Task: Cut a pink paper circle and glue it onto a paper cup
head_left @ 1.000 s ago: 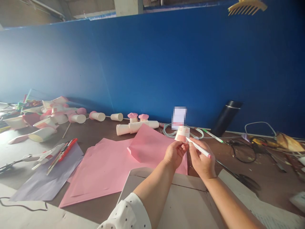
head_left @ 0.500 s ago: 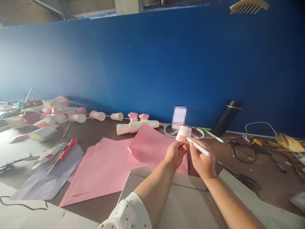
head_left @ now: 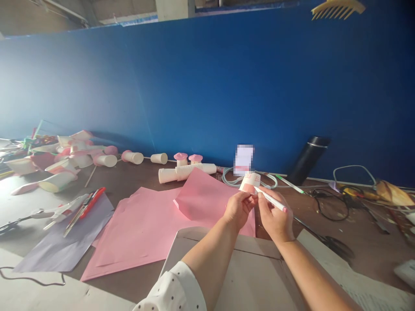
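Observation:
A small white paper cup (head_left: 252, 179) with pink line marks and a pink patch is upside down between my hands. My left hand (head_left: 239, 209) is closed on its lower edge. In my right hand (head_left: 275, 220) is a white marker (head_left: 272, 201) with a pink end cap, its tip against the cup's side. The right fingers wrap round the marker near that tip. Below and left of the hands lie sheets of pink paper (head_left: 142, 233). Behind them a stack of white paper cups (head_left: 186, 172) lies on its side.
Two pink-topped cups (head_left: 196, 158) stand by the blue wall panel (head_left: 207, 86). Pink and white cup pieces (head_left: 74, 151) are heaped at left, near a red utility knife (head_left: 92, 202). A black bottle (head_left: 309, 160), coiled cable (head_left: 275, 181) and green-capped marker (head_left: 290, 183) are at right.
Almost nothing differs. The cup and the marker's tip have shifted very slightly; both hands keep their hold.

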A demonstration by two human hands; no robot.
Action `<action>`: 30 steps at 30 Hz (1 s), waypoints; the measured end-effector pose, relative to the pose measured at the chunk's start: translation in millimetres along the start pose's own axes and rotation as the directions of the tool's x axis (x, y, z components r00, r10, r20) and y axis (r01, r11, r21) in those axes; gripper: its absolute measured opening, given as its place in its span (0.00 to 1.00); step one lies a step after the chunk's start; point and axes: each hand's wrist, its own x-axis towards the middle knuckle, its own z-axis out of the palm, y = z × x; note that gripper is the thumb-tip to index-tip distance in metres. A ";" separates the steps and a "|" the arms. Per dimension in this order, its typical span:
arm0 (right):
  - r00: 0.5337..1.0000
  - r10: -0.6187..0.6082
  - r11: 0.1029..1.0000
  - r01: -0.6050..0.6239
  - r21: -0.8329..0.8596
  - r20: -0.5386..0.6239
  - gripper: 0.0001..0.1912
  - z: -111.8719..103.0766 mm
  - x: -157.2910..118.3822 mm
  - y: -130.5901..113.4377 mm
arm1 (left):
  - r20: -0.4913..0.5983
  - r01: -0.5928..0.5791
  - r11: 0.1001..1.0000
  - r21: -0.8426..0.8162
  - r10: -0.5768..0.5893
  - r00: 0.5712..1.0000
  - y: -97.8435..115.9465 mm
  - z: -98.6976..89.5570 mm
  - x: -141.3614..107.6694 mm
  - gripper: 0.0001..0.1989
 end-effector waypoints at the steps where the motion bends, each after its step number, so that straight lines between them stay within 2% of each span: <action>1: 1.000 0.000 1.000 0.000 0.000 0.002 0.11 -0.2 0.1 -0.1 | 0.000 -0.002 1.000 0.001 0.002 1.000 0.0 0.0 -0.1 0.04; 30: 0.999 0.026 0.997 -0.029 0.075 0.039 0.10 -1.2 1.8 -5.0 | -0.010 -0.022 1.000 0.010 0.023 1.000 2.3 1.6 -2.2 0.03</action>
